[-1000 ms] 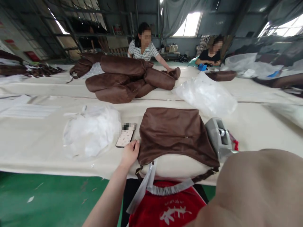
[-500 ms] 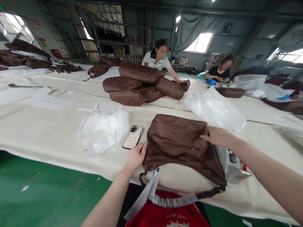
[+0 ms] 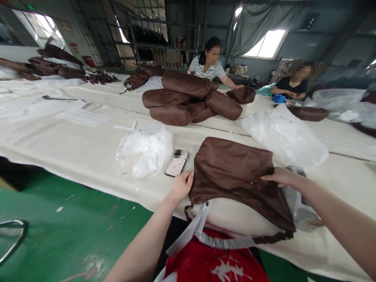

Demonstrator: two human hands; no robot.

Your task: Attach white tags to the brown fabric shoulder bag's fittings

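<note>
Gripping brown bag point(image 3: 235, 172) at both side edges: left hand point(image 3: 181, 186) pinching, right hand point(image 3: 279, 176) fingers curled on it. Phone point(image 3: 176, 164) just beside; sliding bag could knock it.

Brown bag point(image 3: 235, 176), cream table cover point(image 3: 73, 149), green floor point(image 3: 58, 219), red apron point(image 3: 217, 262)

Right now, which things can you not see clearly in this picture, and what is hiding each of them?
- Grey device, head view: mostly hidden by the brown bag and the right hand.
- Right hand: its fingertips press into the bag's edge; the grip is unclear.
- Left hand: fingers curl at the bag's left edge; the grip is unclear.
- Phone: top blurred.
- Bag strap: partly wrapped in plastic.
- Metal loop: cut off by the left edge.
</note>
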